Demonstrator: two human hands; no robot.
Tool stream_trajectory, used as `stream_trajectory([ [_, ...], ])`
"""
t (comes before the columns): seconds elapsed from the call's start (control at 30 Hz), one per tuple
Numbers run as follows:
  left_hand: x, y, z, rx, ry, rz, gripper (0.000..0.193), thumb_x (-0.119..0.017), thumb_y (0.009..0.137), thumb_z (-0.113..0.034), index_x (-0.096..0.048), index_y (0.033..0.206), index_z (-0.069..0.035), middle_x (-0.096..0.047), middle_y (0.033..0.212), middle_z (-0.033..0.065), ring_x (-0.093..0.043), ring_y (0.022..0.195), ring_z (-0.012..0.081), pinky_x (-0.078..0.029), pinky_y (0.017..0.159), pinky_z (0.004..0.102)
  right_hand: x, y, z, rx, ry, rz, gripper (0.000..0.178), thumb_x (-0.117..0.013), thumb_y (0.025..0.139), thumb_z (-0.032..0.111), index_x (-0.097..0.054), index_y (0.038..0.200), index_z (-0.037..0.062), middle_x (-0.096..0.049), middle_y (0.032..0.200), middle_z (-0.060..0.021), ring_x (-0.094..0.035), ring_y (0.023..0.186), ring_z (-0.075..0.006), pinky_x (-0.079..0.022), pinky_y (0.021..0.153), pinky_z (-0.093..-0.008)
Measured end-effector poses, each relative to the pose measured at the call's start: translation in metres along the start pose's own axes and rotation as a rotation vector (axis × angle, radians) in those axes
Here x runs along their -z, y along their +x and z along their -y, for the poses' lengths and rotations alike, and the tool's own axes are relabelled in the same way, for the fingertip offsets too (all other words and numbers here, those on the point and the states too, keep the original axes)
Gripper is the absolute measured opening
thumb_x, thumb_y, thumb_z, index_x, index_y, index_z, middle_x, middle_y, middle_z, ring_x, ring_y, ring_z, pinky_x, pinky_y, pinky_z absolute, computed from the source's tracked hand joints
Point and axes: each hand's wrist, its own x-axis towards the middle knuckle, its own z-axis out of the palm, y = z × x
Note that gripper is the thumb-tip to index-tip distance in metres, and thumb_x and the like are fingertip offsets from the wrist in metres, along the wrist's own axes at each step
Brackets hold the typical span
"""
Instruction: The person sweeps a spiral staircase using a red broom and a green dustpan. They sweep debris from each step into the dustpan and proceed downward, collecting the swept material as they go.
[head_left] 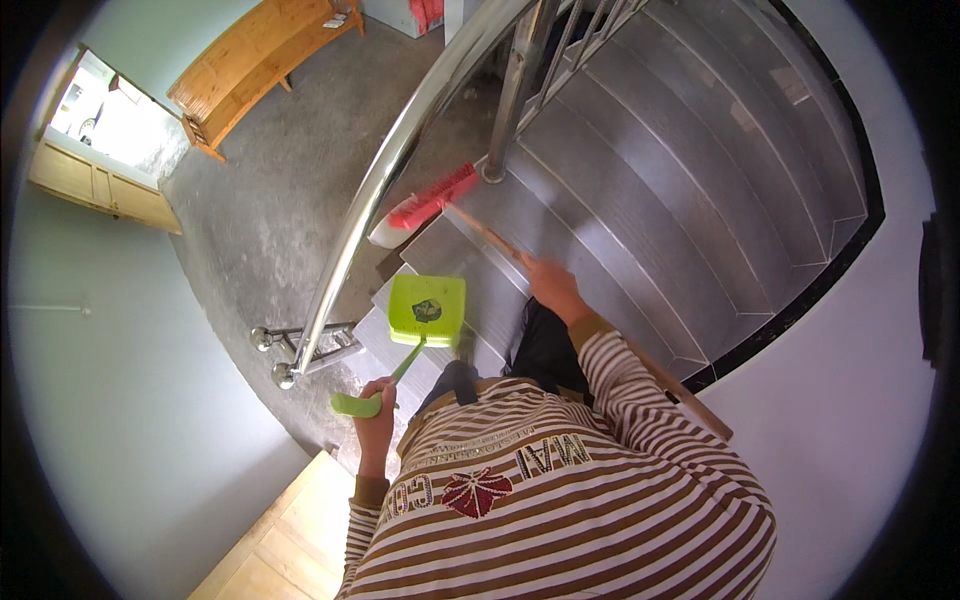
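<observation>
My right hand (553, 287) is closed round the long wooden handle of a broom (483, 232); the handle runs back under my right forearm. Red bristles (435, 197) at the broom's far end lie by the stair edge, close to the foot of a metal post. My left hand (374, 425) grips the green handle of a long-handled dustpan (447, 292). The lime-green pan rests on a lower grey step in front of my legs, with a dark patch in its middle that I cannot make out.
Grey tiled stairs (640, 170) curve up to the right along a white wall. A shiny metal handrail (375, 190) with a post (517, 90) borders them on the left. Beyond lie a concrete floor (270, 170), a wooden bench (255, 65) and a pale wooden door (285, 535).
</observation>
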Motion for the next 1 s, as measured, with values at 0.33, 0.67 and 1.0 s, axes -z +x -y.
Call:
stream_trajectory([
  [0.33, -0.003, 0.012, -0.004, 0.02, 0.072, 0.093, 0.009, -0.066, 0.093, -0.007, -0.068, 0.095, 0.001, -0.069, 0.094, 0.0052, -0.058, 0.076, 0.0077, -0.048, 0.067, 0.0232, 0.046, -0.192, -0.045, -0.251, 0.01, 0.1, 0.041, -0.051, 0.098, 0.017, -0.053, 0.138, 0.0213, -0.07, 0.098, -0.0176, -0.066, 0.091, -0.04, -0.052, 0.075, -0.0534],
  [0.67, -0.013, 0.021, -0.024, 0.056, 0.094, 0.265, 0.007, -0.066, 0.092, -0.006, -0.067, 0.093, 0.0, -0.069, 0.095, 0.0048, -0.058, 0.074, 0.0072, -0.049, 0.066, 0.0237, 0.044, -0.11, -0.06, -0.19, -0.09, -0.025, 0.036, -0.051, 0.098, 0.02, -0.058, 0.133, 0.0203, -0.07, 0.101, -0.0185, -0.067, 0.092, -0.039, -0.053, 0.077, -0.0507],
  [1.0, -0.024, 0.034, -0.019, -0.017, 0.134, 0.354, 0.005, -0.064, 0.091, -0.005, -0.065, 0.089, -0.001, -0.07, 0.099, 0.008, -0.06, 0.072, 0.0088, -0.049, 0.064, 0.0252, 0.007, -0.234, -0.109, -0.335, 0.028, -0.012, 0.036, -0.052, 0.097, 0.018, -0.057, 0.132, 0.0161, -0.069, 0.096, -0.0204, -0.065, 0.089, -0.0427, -0.051, 0.076, -0.0531],
])
